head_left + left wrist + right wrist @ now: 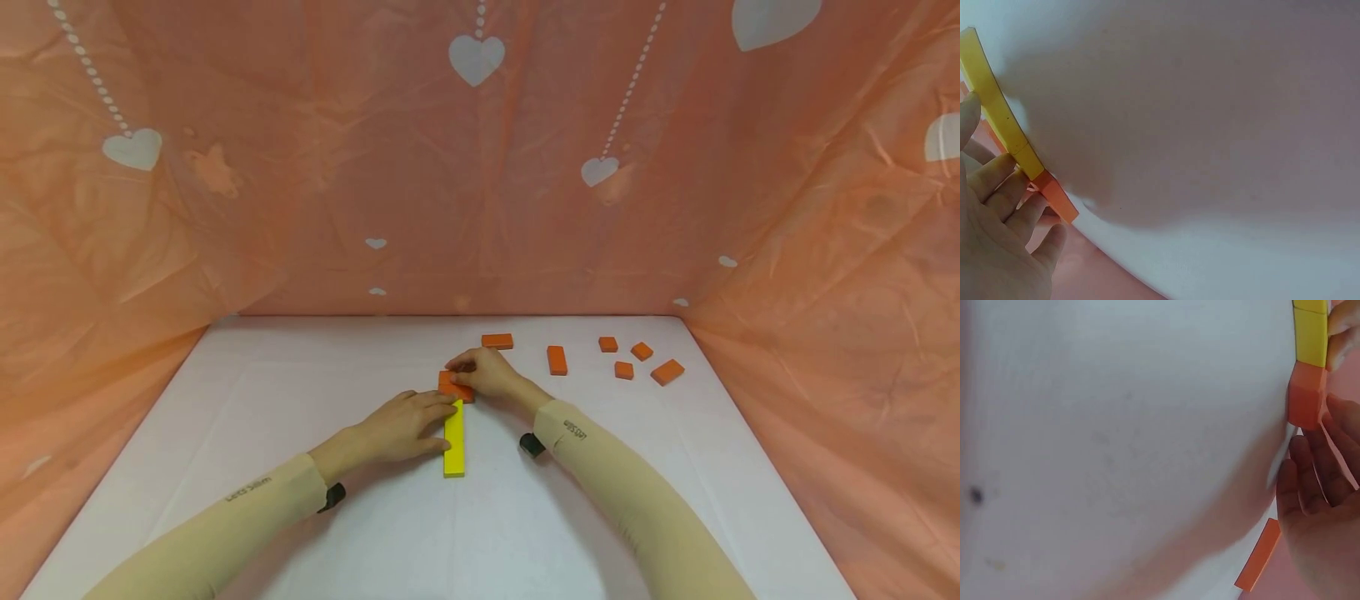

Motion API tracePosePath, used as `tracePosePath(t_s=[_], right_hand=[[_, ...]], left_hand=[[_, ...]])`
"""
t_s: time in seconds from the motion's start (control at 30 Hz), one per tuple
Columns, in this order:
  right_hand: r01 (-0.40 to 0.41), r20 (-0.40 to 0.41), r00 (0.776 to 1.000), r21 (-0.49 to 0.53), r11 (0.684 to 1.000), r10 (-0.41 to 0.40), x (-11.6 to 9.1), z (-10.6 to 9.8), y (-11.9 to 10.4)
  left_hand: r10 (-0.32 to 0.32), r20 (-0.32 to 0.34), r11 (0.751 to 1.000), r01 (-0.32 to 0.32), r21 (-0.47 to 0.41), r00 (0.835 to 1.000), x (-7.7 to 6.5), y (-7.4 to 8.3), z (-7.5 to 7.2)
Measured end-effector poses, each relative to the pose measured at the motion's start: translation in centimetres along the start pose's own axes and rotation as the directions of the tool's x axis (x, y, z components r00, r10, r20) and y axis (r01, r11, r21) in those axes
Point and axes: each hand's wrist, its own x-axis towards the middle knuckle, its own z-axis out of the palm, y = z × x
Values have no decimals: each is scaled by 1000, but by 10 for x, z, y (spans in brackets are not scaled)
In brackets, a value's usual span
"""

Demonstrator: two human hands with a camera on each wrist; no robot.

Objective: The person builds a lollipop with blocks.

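Note:
A yellow strip of blocks [454,450] lies lengthwise on the table, a seam across it showing in the left wrist view. Orange blocks [463,393] sit against its far end. My left hand [401,427] lies along the strip's left side, thumb and fingertips touching the yellow, the fingers fairly straight and reaching the orange end. From the right, my right hand [487,372] has thumb and fingers at the far orange block [1305,394], bent round its corner. That hand partly covers the orange blocks in the head view.
Behind my right hand lies an orange block [497,342]. Farther right are another orange block [557,360], small orange pieces [624,370] and a tilted orange block [667,372]. Orange cloth with hearts [480,208] hangs around the white table [300,367].

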Motion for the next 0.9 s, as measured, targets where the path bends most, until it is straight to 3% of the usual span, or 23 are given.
tracePosePath(t_s=[0.27, 0.57, 0.8, 0.9], right_hand=[[11, -72, 997, 70, 997, -6, -15, -13, 2], [73, -256, 966, 99, 992, -46, -55, -58, 23], [-34, -342, 937, 95, 995, 65, -96, -99, 53], [-50, -381, 922, 63, 997, 70, -113, -114, 69]], left_hand=[[4, -9, 1000, -4, 3, 1000, 0, -1, 1], [-7, 0, 1000, 7, 5, 1000, 1, -2, 3], [-17, 1, 1000, 17, -2, 1000, 1, 0, 2], [-21, 3, 1000, 21, 1, 1000, 1, 1, 2]])
